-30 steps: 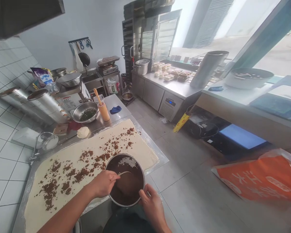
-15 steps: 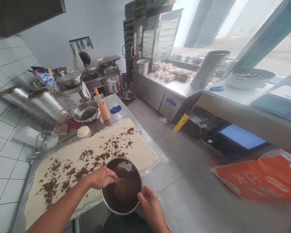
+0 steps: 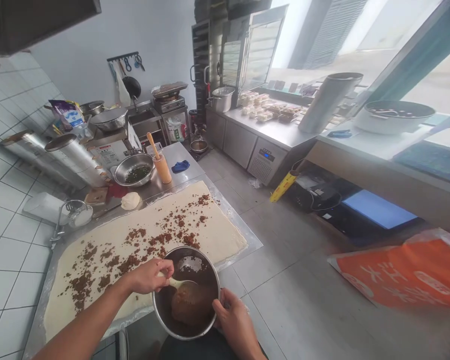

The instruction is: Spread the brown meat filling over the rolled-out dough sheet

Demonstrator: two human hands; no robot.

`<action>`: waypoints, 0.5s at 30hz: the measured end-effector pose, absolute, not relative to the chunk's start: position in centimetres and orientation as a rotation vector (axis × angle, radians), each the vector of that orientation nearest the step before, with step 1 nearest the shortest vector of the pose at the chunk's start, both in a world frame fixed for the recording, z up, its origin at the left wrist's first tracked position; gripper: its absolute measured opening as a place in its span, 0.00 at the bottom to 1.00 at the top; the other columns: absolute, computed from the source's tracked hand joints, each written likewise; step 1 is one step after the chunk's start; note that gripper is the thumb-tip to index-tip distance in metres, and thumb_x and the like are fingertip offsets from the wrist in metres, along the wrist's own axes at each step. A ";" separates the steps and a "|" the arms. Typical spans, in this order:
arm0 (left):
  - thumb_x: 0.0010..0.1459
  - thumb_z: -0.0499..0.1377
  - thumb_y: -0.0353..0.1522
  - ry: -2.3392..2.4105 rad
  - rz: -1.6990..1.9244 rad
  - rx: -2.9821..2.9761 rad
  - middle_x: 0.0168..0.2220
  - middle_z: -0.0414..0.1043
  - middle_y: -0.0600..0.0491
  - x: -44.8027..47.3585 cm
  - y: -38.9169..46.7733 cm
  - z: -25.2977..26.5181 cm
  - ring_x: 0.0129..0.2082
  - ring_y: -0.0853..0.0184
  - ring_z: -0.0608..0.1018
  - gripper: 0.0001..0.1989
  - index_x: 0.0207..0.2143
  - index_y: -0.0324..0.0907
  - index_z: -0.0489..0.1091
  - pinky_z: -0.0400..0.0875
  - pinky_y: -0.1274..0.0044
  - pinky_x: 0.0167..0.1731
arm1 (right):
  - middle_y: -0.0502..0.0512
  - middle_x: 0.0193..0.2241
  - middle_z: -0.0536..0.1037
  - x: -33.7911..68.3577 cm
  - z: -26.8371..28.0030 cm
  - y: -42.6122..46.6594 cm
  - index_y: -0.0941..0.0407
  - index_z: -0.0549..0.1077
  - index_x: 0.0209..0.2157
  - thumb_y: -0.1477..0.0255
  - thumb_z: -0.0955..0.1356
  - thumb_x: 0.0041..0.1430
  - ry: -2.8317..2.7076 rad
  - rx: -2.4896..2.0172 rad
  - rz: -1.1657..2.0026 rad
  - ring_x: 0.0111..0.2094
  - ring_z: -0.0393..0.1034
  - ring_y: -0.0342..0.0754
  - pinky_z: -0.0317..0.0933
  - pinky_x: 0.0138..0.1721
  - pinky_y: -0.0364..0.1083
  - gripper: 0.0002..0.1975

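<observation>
My left hand (image 3: 152, 276) is closed around the handle of a pale spoon (image 3: 176, 283), whose head dips into brown crumbly filling (image 3: 190, 305). That filling lies in a deep metal bowl (image 3: 164, 320), tilted in front of me near the table's front edge. On the bowl's right side my right hand (image 3: 235, 315) grips the rim, thumb at the edge and fingers mostly hidden behind the wall. Beyond the bowl a large flat sheet of dough (image 3: 221, 230) covers the table, with brown crumbs (image 3: 129, 262) scattered in patches over it.
Behind the dough sheet are a dough lump (image 3: 130, 201), a steel bowl of chopped greens (image 3: 135, 171), an orange-brown container (image 3: 162, 169) with a wooden handle sticking out, and a blue cloth (image 3: 180, 166). An orange bag (image 3: 405, 275) stands at the right.
My left hand has drawn slightly left and up, and more of the spoon's handle shows. The spoon has moved within the filling. My right hand keeps hold of the bowl.
</observation>
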State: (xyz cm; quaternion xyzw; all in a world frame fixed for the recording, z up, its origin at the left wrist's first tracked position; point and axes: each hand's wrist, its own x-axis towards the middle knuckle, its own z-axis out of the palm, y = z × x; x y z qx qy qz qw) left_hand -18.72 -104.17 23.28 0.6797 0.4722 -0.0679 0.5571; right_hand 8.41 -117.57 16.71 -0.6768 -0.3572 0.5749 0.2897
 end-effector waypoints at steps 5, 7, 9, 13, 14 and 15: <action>0.62 0.55 0.36 1.318 -0.043 1.450 0.31 0.68 0.58 -20.6 -107.5 23.7 0.22 0.69 0.71 0.06 0.38 0.46 0.61 0.62 0.77 0.23 | 0.43 0.17 0.67 8.3 16.1 -117.7 0.51 0.57 0.26 0.65 0.61 0.56 -0.936 -1.777 1.522 0.22 0.68 0.45 0.57 0.27 0.45 0.08; 0.63 0.53 0.34 1.353 -0.093 1.638 0.32 0.69 0.57 -20.3 -108.8 24.2 0.26 0.68 0.72 0.03 0.39 0.46 0.63 0.62 0.77 0.28 | 0.42 0.17 0.65 8.0 15.8 -117.6 0.50 0.57 0.26 0.65 0.61 0.55 -0.930 -1.749 1.535 0.22 0.67 0.44 0.57 0.26 0.44 0.08; 0.63 0.53 0.31 1.357 -0.190 1.852 0.32 0.70 0.57 -19.8 -109.8 25.1 0.28 0.68 0.70 0.04 0.40 0.47 0.66 0.59 0.76 0.31 | 0.42 0.17 0.65 7.7 15.8 -117.5 0.50 0.56 0.26 0.65 0.61 0.55 -0.938 -1.739 1.545 0.22 0.67 0.44 0.57 0.27 0.44 0.08; 0.65 0.53 0.32 1.377 -0.294 1.920 0.32 0.70 0.56 -19.6 -110.5 26.6 0.30 0.66 0.69 0.04 0.41 0.47 0.67 0.57 0.76 0.32 | 0.44 0.16 0.69 7.5 16.4 -117.2 0.50 0.57 0.26 0.65 0.61 0.56 -0.989 -1.775 1.552 0.23 0.68 0.46 0.57 0.28 0.45 0.08; 0.66 0.53 0.33 1.392 -0.299 1.910 0.33 0.71 0.55 -19.9 -110.5 26.8 0.32 0.65 0.70 0.05 0.40 0.47 0.67 0.58 0.76 0.33 | 0.44 0.16 0.69 7.4 16.6 -117.2 0.50 0.57 0.26 0.65 0.61 0.56 -0.997 -1.779 1.559 0.23 0.68 0.46 0.57 0.28 0.45 0.08; 0.66 0.53 0.34 1.411 -0.305 1.899 0.35 0.72 0.55 -20.3 -110.5 26.9 0.34 0.65 0.71 0.05 0.40 0.47 0.67 0.59 0.76 0.35 | 0.44 0.17 0.70 7.4 16.8 -117.1 0.51 0.57 0.26 0.65 0.61 0.56 -1.004 -1.781 1.565 0.23 0.68 0.46 0.57 0.29 0.45 0.08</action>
